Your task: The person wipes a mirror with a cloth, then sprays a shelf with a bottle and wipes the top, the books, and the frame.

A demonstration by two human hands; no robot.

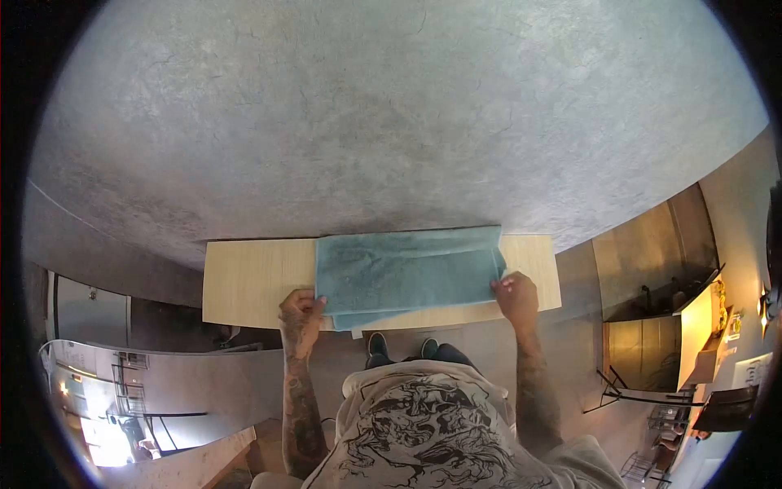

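Note:
A blue-green towel (407, 273) lies folded in layers across a light wooden table (257, 281). Its lower layer sticks out past the near edge at the left, where a small white tag (357, 333) hangs over the table's front. My left hand (302, 313) is at the towel's near left corner, thumb and fingers closed on the fabric. On the opposite side, my right hand (516, 295) pinches the towel's right edge near its front corner. A fold of cloth stands slightly loose just above those fingers.
A grey wall (407, 122) rises directly behind the table. My shoes (378, 344) are on the floor just below its front edge. Off to the right stands a lit wooden counter (643, 354), with black metal frames near it. A bright opening (106, 436) shows at lower left.

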